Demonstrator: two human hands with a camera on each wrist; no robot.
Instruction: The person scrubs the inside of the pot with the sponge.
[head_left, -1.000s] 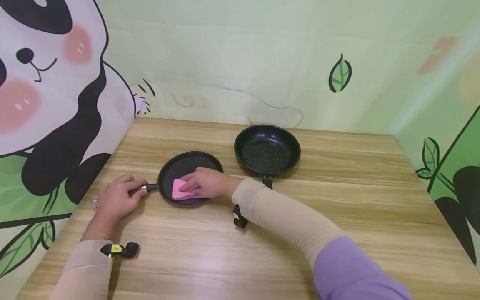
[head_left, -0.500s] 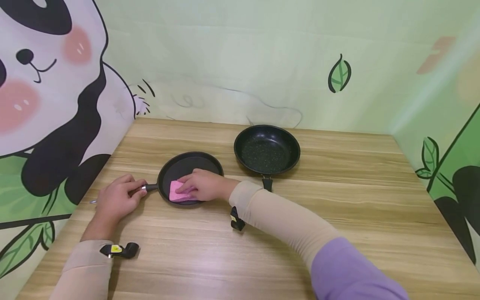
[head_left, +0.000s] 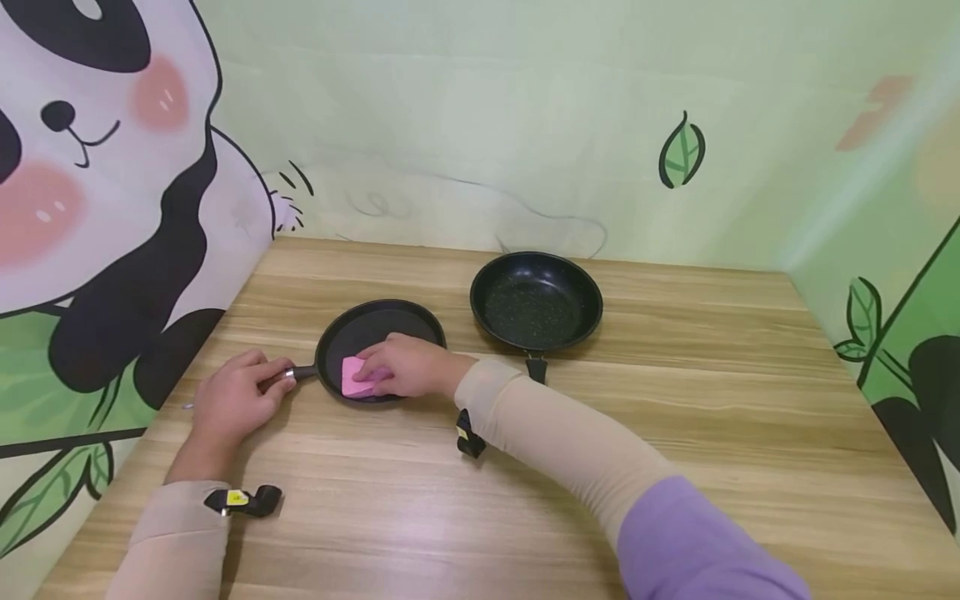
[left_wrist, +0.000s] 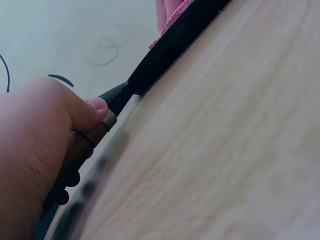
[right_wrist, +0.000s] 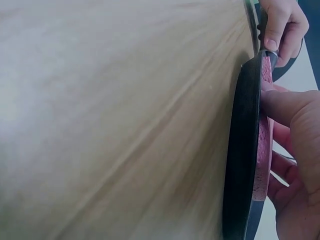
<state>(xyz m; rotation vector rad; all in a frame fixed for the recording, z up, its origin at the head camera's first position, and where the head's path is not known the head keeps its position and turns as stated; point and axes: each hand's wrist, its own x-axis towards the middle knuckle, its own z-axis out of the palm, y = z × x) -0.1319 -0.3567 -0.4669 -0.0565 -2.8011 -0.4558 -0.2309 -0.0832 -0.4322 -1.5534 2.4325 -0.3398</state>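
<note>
Backdrop, head view: pale green wall covering [head_left: 465, 100] with a cartoon panda [head_left: 127, 275] at the left and a leaf drawing [head_left: 682, 152] toward the right
Bench: wood-grain bench [head_left: 420, 517], meeting the wall covering along its far edge
Flat pan: shallow black flat pan [head_left: 360, 333] on the left half of the bench, its handle [head_left: 303, 373] pointing left
Left grip: bare left grip [head_left: 236, 396] wrapped around that handle
Sponge: pink sponge [head_left: 352, 379] inside the flat pan, in the part nearest the person
Right grip: right grip [head_left: 408, 367] over the pan, pinching the sponge
Second pan: deeper speckled pan [head_left: 536, 300] beyond the right forearm, near the flat pan but apart from it, handle toward the person and partly hidden by the arm
Sleeves: beige cuffs [head_left: 180, 533] on both arms, a purple sleeve [head_left: 697, 542] higher on the right arm, a small black device [head_left: 243, 501] at each wrist
Handle, left wrist view: left thumb lying along it beside a metal collar [left_wrist: 109, 119], fingertips showing past its underside; sponge edge and right fingers at the pan rim
Sponge, right wrist view: thumb against one side, fingers on the other, pan seen edge-on, left grip at the handle beyond
</note>
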